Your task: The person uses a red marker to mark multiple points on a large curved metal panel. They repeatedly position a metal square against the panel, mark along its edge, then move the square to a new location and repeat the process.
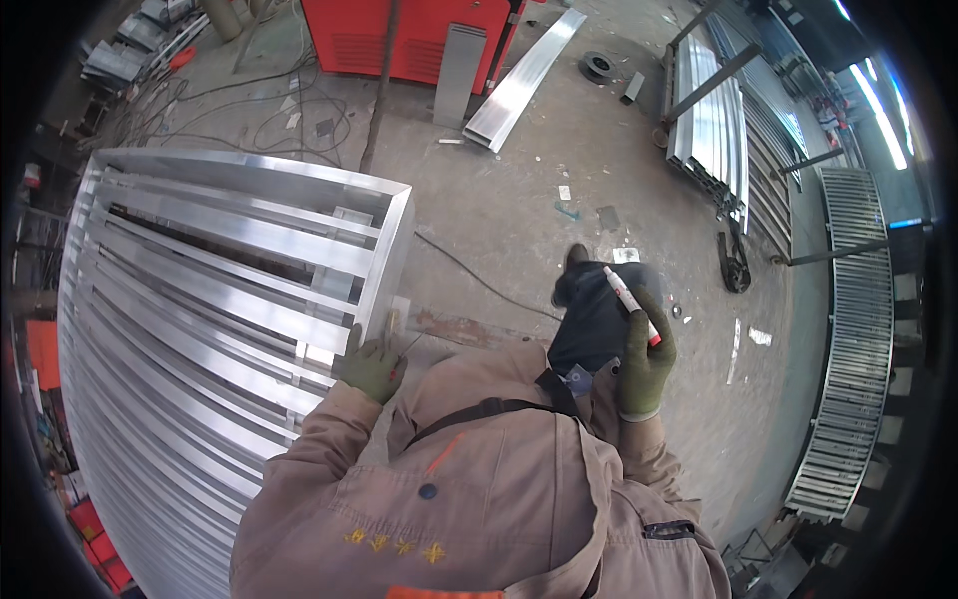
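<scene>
At the slatted silver-metal frame (385, 235), the green-gloved left hand (374, 370) half-curls, hold unclear; the right hand (647, 361) clasps a white-red marker (622, 290); marking likely requires reaching frameward.

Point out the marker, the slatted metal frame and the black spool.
Marker (622, 291): head view, on its white barrel.
Slatted metal frame (249, 301): head view, on one of its slats.
Black spool (598, 66): head view, middle of its upper face.

gloved hands (373, 369) (647, 367): 2 | marker (625, 297): 1 | slatted frame (389, 255) at left: 1 | red cabinet (349, 40): 1 | black spool (597, 67): 1
</scene>
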Demonstrator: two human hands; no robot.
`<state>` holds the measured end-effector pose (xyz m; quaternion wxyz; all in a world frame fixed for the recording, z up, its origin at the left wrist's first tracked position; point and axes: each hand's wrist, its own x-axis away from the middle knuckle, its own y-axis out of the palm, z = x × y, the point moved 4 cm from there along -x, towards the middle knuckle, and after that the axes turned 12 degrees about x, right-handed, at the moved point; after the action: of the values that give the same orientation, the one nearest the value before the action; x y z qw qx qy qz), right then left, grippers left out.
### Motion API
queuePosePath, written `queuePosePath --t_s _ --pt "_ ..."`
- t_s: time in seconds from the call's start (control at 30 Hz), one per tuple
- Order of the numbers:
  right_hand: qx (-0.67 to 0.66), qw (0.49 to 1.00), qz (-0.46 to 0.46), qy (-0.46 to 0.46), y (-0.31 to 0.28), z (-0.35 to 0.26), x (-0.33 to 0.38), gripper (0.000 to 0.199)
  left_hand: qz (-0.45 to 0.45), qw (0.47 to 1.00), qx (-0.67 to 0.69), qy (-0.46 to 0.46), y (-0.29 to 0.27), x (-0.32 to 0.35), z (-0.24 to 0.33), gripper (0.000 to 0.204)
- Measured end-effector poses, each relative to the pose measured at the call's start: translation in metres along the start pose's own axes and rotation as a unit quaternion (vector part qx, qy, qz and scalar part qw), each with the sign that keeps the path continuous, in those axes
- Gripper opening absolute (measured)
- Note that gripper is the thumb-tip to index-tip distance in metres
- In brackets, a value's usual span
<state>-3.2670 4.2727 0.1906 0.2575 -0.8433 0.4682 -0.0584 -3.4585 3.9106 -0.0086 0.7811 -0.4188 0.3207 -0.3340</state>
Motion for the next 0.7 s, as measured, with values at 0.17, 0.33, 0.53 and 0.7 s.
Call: queuePosePath --t_s 0.17,0.33,0.53,0.7 --pt "-0.060 0.996 -0.038 0.046 0.024 0.008 -0.051 0.037 0.016 0.999 0.037 -0.017 -0.002 -0.014 -0.003 0.022" --pt "-0.057 0.988 -0.130 0.060 0.075 0.039 -0.141 0.038 0.081 0.992 0.048 -0.087 0.014 -0.101 -0.004 0.023" --pt "-0.087 0.957 -0.260 0.092 0.165 0.095 -0.284 0.036 0.217 0.964 0.034 -0.150 0.034 -0.302 -0.051 0.027" --pt "-0.021 0.927 -0.354 0.126 0.195 0.149 -0.387 0.037 0.189 0.914 -0.061 -0.353 0.048 -0.347 -0.126 0.028"
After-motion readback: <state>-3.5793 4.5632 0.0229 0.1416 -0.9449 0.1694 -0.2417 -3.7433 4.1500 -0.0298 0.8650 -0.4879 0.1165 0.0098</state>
